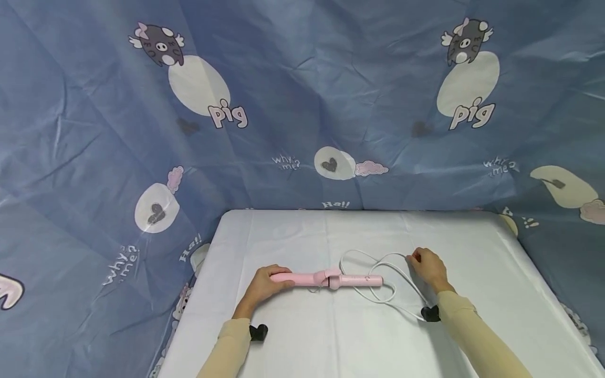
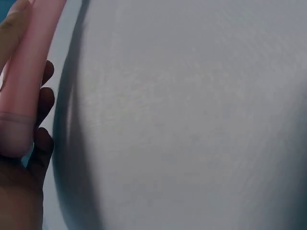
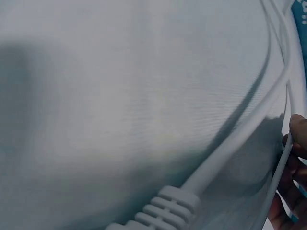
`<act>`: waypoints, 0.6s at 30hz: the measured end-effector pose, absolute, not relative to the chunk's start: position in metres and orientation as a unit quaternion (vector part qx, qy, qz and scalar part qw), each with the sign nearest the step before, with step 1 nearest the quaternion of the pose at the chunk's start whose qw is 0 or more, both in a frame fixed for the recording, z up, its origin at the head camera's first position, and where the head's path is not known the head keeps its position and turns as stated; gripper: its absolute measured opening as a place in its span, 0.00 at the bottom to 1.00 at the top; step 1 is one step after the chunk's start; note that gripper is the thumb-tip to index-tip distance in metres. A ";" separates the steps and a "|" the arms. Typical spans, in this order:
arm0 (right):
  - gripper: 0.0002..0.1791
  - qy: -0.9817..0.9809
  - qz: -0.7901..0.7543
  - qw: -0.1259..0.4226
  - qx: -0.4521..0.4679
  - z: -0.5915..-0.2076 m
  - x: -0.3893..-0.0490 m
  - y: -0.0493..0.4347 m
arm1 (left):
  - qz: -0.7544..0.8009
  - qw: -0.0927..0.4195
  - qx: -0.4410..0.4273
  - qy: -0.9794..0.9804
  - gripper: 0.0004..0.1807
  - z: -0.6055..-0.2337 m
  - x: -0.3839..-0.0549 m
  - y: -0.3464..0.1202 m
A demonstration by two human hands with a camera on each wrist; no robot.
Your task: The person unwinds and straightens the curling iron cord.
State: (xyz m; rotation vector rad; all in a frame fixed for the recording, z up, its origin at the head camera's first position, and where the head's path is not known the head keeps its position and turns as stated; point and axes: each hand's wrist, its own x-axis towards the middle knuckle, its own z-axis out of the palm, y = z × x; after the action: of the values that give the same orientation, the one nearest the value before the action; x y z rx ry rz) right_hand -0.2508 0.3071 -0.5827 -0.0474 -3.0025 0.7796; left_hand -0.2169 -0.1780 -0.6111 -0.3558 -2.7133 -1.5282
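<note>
A pink curling iron (image 1: 304,279) lies across the white tabletop, its clamp lever near the middle. My left hand (image 1: 262,286) grips its left end, with the thumb on one side and fingers curled round the other. The left wrist view shows the rounded pink end (image 2: 15,136) close to the palm. From the iron's right end runs a white cord (image 3: 240,133), loosely looped on the table. My right hand (image 1: 429,269) pinches a stretch of it between thumb and fingers. A ribbed cord sleeve (image 3: 170,208) sits low in the right wrist view.
The white-covered table (image 1: 378,346) has its far edge against a blue printed curtain (image 1: 283,121), which also hangs at both sides. Black wrist mounts (image 1: 258,332) are strapped at the cuffs. Cord loops lie between the iron and my right hand.
</note>
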 end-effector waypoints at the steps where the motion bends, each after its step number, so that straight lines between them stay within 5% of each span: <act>1: 0.12 -0.968 0.250 0.024 -0.009 -0.583 -0.252 0.305 | -0.479 0.010 -0.117 -0.870 0.18 -0.610 -0.218 -0.179; 10: 0.07 -0.964 0.261 0.032 0.030 -0.581 -0.258 0.313 | -0.400 0.027 -0.154 -0.903 0.20 -0.605 -0.238 -0.172; 18: 0.23 -0.954 0.283 -0.022 0.095 -0.570 -0.239 0.312 | -0.244 0.050 -0.187 -0.950 0.30 -0.587 -0.237 -0.158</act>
State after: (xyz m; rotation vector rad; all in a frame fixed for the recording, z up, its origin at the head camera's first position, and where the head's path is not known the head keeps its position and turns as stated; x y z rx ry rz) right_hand -0.2390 0.3117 -0.5704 0.3023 -3.0405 0.9011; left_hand -0.2370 -0.1582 -0.5875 -0.5696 -2.8937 -0.7445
